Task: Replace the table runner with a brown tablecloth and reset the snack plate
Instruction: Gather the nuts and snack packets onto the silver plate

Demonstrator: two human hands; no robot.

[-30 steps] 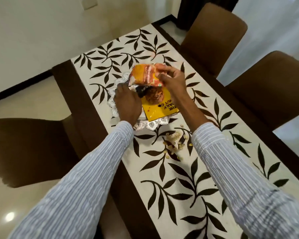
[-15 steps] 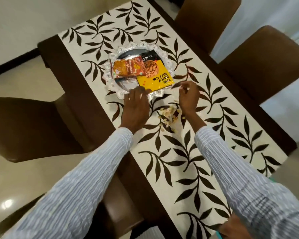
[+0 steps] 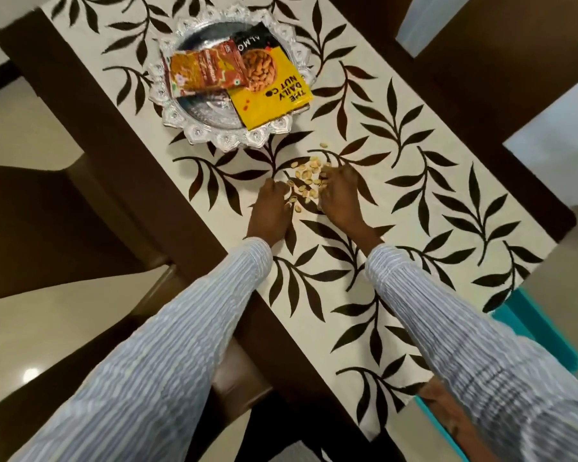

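Observation:
The cream table runner [image 3: 397,208] with dark leaf prints covers the dark table. A silver snack plate [image 3: 197,136] with a scalloped rim sits at its far end. On the plate lie an orange snack packet [image 3: 204,73] and a yellow almond packet [image 3: 274,91]. A small pile of pale nut shells [image 3: 306,181] lies on the runner below the plate. My left hand [image 3: 269,211] touches the pile's left side with bent fingers. My right hand [image 3: 339,196], blurred, presses against its right side. No brown tablecloth is in view.
Bare dark table wood [image 3: 90,105] shows to the left of the runner. Brown chairs stand at the left [image 3: 47,211] and upper right [image 3: 514,71]. A teal object [image 3: 531,325] and a bare foot [image 3: 447,408] are on the floor at lower right.
My right hand set the orange packet on the plate. Both hands then drew back from the plate to the shell pile and now flank it. The camera tilted down.

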